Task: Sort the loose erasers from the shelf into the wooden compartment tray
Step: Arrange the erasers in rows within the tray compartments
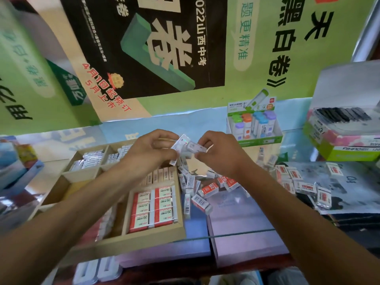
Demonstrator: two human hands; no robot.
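Both hands, left hand (153, 149) and right hand (221, 154), pinch small erasers (188, 146); we should square them before lowering into the wooden tray (144, 236).

We see red-and-white erasers (152, 208) in the pale wooden tray (144, 238) at lower centre, a black-and-green poster (144, 44) at top, a lime-green wall (257, 27).

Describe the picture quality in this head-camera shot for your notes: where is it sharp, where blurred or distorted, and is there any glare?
Head view: wide-angle bend tilts the posters and curves the glass shelf edge; the large 2B erasers in the wooden tray read sharply; the small erasers held between the left hand and right hand are slightly smeared; corners go soft; pale reflections wash the shelf glass.
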